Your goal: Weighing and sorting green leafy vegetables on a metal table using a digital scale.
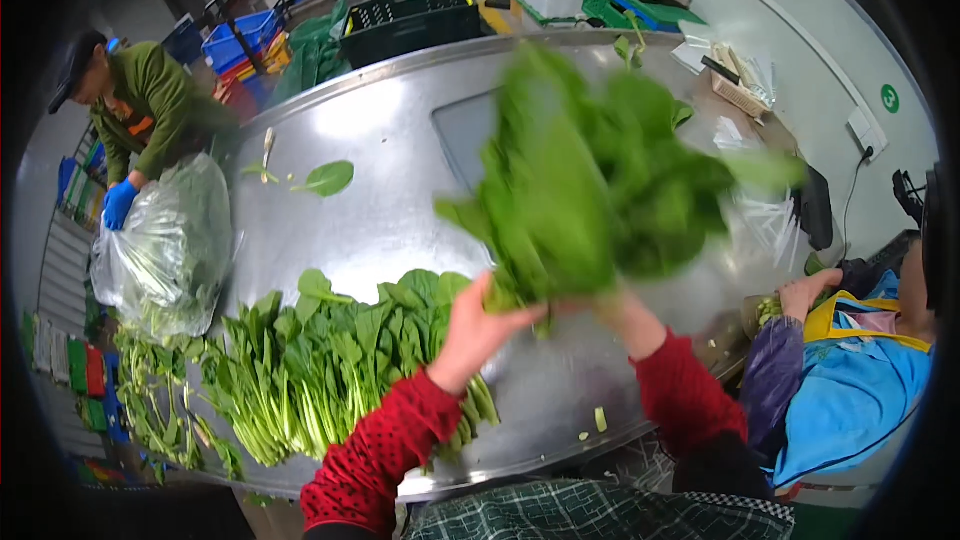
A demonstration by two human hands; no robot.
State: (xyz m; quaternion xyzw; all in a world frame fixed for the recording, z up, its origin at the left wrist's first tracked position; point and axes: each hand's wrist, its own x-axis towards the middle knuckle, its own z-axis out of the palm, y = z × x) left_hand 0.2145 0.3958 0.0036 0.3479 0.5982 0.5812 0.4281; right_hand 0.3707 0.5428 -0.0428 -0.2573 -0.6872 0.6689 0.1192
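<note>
A large bunch of leafy greens [570, 180] is held up over the middle of the steel table [400, 190], its leaves pointing away from me and smeared by motion. My left hand [482, 330] grips its base from the left, thumb stretched along the stems. From the other side my right hand [628, 320] holds the same base; its fingers are mostly hidden under the greens. To the left of my left forearm lies a row of more leafy greens [330, 370], pale stems toward me. Cut stem bits [600, 419] lie near the table's front edge.
At the far left a co-worker in green [155, 110] handles a clear plastic bag of greens [165, 250]. Another person in a blue apron [850, 380] sits close on my right. A dark green crate [410, 25] stands beyond the table; a small basket [738, 90] is at the far right.
</note>
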